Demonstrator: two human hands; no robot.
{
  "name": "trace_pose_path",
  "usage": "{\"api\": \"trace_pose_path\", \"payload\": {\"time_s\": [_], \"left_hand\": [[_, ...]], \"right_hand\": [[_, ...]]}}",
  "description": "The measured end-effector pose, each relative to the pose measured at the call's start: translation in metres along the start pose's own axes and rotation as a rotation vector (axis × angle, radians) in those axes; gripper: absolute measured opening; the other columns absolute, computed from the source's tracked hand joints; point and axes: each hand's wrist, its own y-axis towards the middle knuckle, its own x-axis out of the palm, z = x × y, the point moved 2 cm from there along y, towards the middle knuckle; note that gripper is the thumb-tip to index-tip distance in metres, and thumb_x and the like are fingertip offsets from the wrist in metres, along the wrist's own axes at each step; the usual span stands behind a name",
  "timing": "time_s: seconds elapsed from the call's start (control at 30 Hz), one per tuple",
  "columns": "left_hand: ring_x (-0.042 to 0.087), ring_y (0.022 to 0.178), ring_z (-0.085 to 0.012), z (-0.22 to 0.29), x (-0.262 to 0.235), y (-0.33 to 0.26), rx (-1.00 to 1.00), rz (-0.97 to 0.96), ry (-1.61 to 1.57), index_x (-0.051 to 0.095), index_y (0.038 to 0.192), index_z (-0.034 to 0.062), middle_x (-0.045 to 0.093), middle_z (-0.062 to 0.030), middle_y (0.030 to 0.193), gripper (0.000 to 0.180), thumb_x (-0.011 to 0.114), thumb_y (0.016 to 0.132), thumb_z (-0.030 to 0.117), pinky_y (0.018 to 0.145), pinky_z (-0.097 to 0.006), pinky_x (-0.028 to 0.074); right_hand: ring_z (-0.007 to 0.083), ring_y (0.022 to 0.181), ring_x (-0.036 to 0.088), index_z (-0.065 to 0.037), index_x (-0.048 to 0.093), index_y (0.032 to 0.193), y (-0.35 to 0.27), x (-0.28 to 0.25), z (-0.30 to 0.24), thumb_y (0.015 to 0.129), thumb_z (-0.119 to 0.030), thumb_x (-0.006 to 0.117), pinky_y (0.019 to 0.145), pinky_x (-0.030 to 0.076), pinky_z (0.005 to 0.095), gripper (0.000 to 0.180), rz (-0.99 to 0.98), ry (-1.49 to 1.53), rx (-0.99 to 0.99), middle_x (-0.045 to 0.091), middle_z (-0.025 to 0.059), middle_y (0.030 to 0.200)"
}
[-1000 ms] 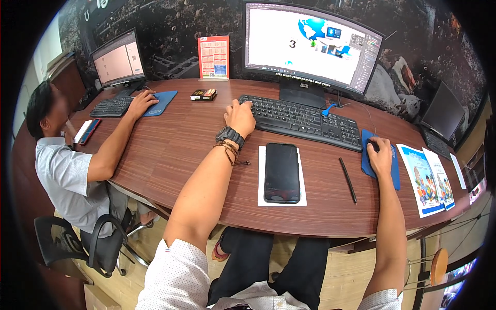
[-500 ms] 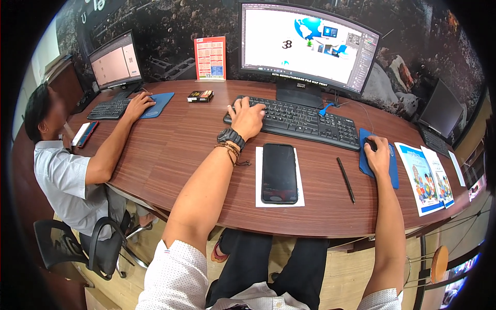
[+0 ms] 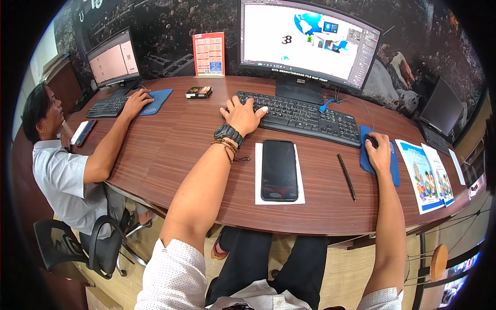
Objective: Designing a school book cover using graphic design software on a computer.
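Head view shows the left hand (image 3: 242, 114) with fingers spread loose on the keyboard (image 3: 299, 118) for typing, while the right hand (image 3: 380, 150) cups the mouse (image 3: 371, 141) on its blue pad (image 3: 393, 170), steering it.

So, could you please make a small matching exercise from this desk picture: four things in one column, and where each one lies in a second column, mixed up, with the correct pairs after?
Things:
1. left hand
2. right hand
3. black phone
4. black pen

Places:
A. on a white sheet of paper
B. on the mouse, over the blue mouse pad
C. on the left end of the black keyboard
D. on the bare wooden desk, between the phone and the mouse pad

Pairs: 1-C, 2-B, 3-A, 4-D
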Motion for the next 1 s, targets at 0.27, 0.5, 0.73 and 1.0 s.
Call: {"api": "trace_pose_path", "payload": {"time_s": [0.27,0.5,0.73,1.0], "left_hand": [[0.036,0.131,-0.0423,-0.002,-0.005,-0.005,-0.002,0.004,0.032,0.058,0.132,0.0039,0.043,-0.0257,0.136,0.071,0.052,0.093,0.063,0.110,-0.062,0.024],[0.042,0.118,-0.0386,0.005,-0.015,-0.002,-0.013,0.037,0.011,0.065,0.112,-0.0125,0.047,-0.0250,0.126,0.081,0.057,0.089,0.064,0.103,-0.049,0.036],[0.043,0.119,-0.0373,0.007,-0.015,-0.002,-0.005,0.007,0.049,0.065,0.113,-0.0114,0.050,-0.0234,0.122,0.078,0.059,0.089,0.062,0.102,-0.048,0.035],[0.056,0.111,-0.0349,0.007,-0.015,-0.001,0.296,0.087,-0.091,0.062,0.128,0.0061,0.058,-0.0180,0.116,0.066,0.061,0.088,0.059,0.098,-0.046,0.034]], "right_hand": [[0.0356,0.111,0.059,-0.007,0.071,0.108,-0.001,0.002,-0.001,0.084,-0.024,0.066,0.097,0.046,0.0425,0.031,-0.002,0.000,0.004,0.059,0.0167,0.117],[0.0360,0.112,0.058,-0.007,0.070,0.109,0.000,0.003,0.000,0.083,-0.025,0.066,0.097,0.047,0.0429,0.031,-0.011,-0.012,0.012,0.058,0.0170,0.121],[0.0354,0.114,0.058,-0.008,0.070,0.110,0.000,0.001,0.001,0.084,-0.026,0.067,0.097,0.047,0.0431,0.032,-0.020,-0.031,0.024,0.057,0.0159,0.123],[0.0346,0.114,0.058,-0.008,0.070,0.111,-0.001,0.002,-0.002,0.084,-0.027,0.067,0.097,0.046,0.0428,0.033,-0.021,-0.033,0.042,0.057,0.0145,0.124]]}}
